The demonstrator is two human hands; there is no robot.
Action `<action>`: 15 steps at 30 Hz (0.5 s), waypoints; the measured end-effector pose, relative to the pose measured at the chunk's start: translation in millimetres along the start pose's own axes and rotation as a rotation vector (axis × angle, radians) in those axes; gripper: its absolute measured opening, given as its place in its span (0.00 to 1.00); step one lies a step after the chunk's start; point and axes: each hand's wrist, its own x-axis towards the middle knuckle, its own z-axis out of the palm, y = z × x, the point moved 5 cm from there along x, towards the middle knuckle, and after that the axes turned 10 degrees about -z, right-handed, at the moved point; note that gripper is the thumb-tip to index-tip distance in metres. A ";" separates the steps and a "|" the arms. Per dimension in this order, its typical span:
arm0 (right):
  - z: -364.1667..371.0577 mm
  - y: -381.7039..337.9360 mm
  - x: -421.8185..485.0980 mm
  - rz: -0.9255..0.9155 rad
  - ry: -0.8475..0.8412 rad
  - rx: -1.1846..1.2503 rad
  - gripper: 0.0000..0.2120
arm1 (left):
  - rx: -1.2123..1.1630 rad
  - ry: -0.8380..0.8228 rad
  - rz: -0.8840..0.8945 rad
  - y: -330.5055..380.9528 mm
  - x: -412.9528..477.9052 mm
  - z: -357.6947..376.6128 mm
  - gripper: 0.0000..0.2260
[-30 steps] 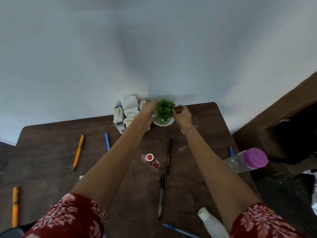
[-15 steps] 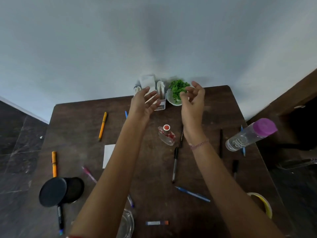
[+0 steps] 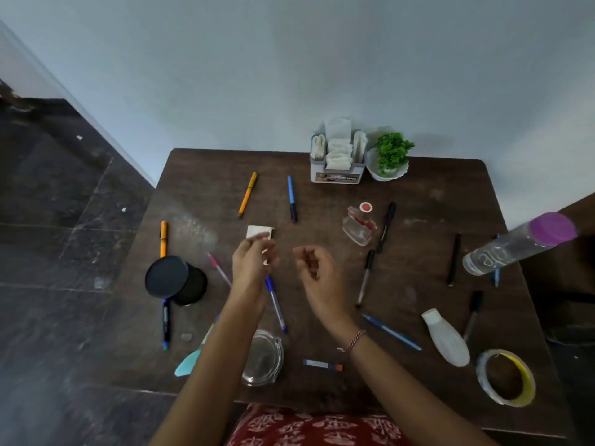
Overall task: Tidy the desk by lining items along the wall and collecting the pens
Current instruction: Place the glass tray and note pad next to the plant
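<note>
My left hand is over the middle of the brown desk, fingers closed on the near edge of a small white card. To its right my right hand hovers loosely curled and holds nothing. Several pens lie scattered: an orange pen, a blue pen, a second orange pen, a pink pen, a blue pen partly under my left wrist, and black pens. The tissue holder and potted plant stand against the wall.
A small red-capped bottle lies right of centre. A purple-capped water bottle, a white bottle and a tape roll are on the right. Black round lids are at the left, a glass dish near the front edge.
Both hands let go of the potted plant at the wall and drew back to the desk's middle. My left hand has come down on the white card. The view has pulled back.
</note>
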 end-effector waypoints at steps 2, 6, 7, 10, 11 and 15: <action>16.3 17.9 -14.3 0.102 -0.126 -0.049 0.09 | 0.028 0.038 -0.054 -23.5 0.0 -22.1 0.09; 38.8 38.4 -44.9 0.210 -0.354 -0.200 0.10 | 0.006 0.071 -0.184 -71.2 -16.4 -51.2 0.08; 42.8 41.7 -51.2 0.210 -0.398 -0.237 0.10 | -0.006 0.089 -0.224 -83.7 -20.2 -57.7 0.07; 54.4 47.9 -63.7 0.159 -0.491 -0.334 0.11 | -0.021 0.151 -0.391 -115.7 -28.9 -75.6 0.06; 59.6 48.4 -66.1 0.127 -0.522 -0.357 0.12 | -0.036 0.162 -0.442 -123.4 -31.3 -80.6 0.08; 86.6 49.4 -69.2 0.022 -0.665 -0.429 0.15 | -0.096 0.176 -0.555 -145.8 -37.2 -96.9 0.13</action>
